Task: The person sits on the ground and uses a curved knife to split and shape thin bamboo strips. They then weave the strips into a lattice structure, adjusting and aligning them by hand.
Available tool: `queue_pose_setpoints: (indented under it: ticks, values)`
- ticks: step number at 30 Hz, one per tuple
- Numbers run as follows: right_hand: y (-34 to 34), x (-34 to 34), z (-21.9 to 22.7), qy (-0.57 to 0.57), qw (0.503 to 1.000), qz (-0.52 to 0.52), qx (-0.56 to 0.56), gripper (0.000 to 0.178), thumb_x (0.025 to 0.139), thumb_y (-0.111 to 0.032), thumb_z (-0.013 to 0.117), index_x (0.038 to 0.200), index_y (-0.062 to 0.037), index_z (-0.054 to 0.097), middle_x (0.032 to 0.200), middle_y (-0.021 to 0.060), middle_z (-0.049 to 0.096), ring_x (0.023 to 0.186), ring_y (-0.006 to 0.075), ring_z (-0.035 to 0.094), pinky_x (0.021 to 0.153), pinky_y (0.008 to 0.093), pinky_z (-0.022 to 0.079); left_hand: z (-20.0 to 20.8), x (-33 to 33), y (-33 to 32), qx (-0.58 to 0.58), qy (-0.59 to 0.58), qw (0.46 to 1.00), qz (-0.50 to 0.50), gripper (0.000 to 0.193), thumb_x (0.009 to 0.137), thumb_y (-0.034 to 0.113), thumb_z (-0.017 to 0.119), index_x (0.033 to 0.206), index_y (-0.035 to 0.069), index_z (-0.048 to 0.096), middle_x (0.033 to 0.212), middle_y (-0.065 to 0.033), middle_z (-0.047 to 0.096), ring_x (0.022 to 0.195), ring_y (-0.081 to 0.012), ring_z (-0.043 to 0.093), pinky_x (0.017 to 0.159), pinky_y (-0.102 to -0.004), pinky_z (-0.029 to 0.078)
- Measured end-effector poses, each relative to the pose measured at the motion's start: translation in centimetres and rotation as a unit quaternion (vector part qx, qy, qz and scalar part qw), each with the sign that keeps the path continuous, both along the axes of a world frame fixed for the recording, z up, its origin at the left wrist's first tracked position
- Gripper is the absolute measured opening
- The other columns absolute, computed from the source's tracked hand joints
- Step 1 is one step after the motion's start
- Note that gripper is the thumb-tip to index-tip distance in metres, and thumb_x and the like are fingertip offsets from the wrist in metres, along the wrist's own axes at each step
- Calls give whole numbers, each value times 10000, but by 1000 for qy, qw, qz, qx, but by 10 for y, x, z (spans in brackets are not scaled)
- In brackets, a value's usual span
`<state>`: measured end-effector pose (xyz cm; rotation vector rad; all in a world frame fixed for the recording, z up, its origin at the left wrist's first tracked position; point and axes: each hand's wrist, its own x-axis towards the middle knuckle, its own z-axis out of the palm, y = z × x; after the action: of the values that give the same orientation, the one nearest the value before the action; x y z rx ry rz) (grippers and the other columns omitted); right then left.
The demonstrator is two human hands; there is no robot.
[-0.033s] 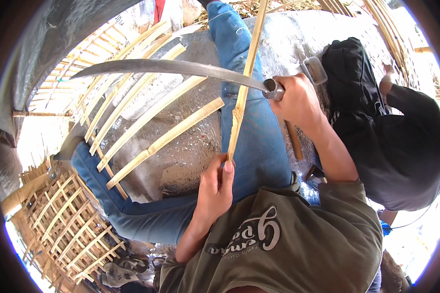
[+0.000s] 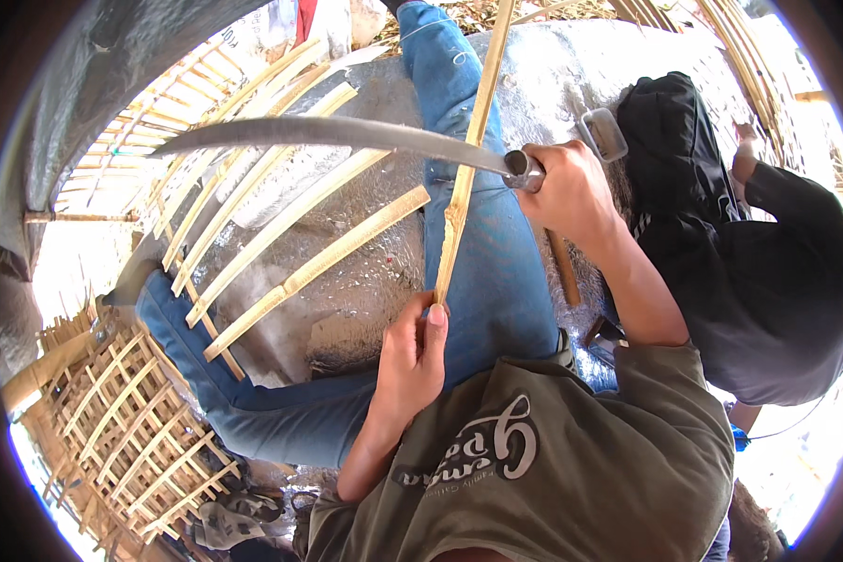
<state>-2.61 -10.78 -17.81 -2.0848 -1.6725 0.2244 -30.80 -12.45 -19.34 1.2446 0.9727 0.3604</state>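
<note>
My left hand point(image 2: 412, 356) pinches the lower end of a long bamboo strip point(image 2: 473, 145), thumb on top. The strip runs up and away over my blue-jeaned leg point(image 2: 492, 281) and leaves the view at the top. In my right hand point(image 2: 571, 187) is the handle of a long curved machete point(image 2: 318, 132), its fingers wrapped around it. The blade points left and crosses the strip, its tip slightly blurred. To the left, several split bamboo strips point(image 2: 318, 262) lie side by side, their lower ends across another thin strip.
A woven bamboo lattice point(image 2: 126, 426) stands at lower left. On the right a person in black clothes point(image 2: 768, 290) sits close to my right arm. A clear plastic container point(image 2: 604, 136) lies beyond my right hand, and a brown stick point(image 2: 564, 267) lies below it.
The machete's tip has shifted slightly to the right and its blade is more blurred. Both hands and the strip stay almost where they were.
</note>
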Motion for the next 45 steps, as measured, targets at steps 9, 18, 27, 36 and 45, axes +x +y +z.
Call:
queue_pose_setpoints:
  ticks: [9,18,27,36,45]
  values:
    - [-6,1,2,-41,998,25,30,23,704,-91,698,721,-76,697,605,119,661,525,291,659,557,403,553,6,-4,4,-1,-18,1000,-16,317,1083,300,511,1027,-6,574,677,15,468,581,-51,405,532,-257,342]
    - [-12,10,13,-70,997,15,11,86,676,-112,710,752,-72,708,619,116,662,550,296,667,584,396,559,3,0,1,-4,-18,999,-30,295,1078,276,520,1062,-12,584,652,25,450,579,-47,387,530,-252,325]
    - [-1,44,12,-89,995,-35,8,142,726,-84,685,842,-40,754,648,139,683,558,282,682,603,386,582,3,-4,-6,-17,-12,999,-43,276,1062,255,556,1096,-19,575,649,31,440,571,-35,366,508,-243,295]
    - [0,31,7,-81,996,-4,19,166,620,-97,688,769,-44,742,598,170,639,556,362,643,592,426,554,10,4,12,128,18,990,-56,249,991,185,659,1080,-35,583,695,-68,551,577,-101,478,541,-294,397]
    - [6,36,2,-88,994,-10,67,184,667,-96,674,827,-71,760,641,141,677,588,316,671,573,387,554,20,11,10,114,17,992,-59,217,970,101,624,1128,-40,575,741,-93,601,574,-134,530,551,-310,433]
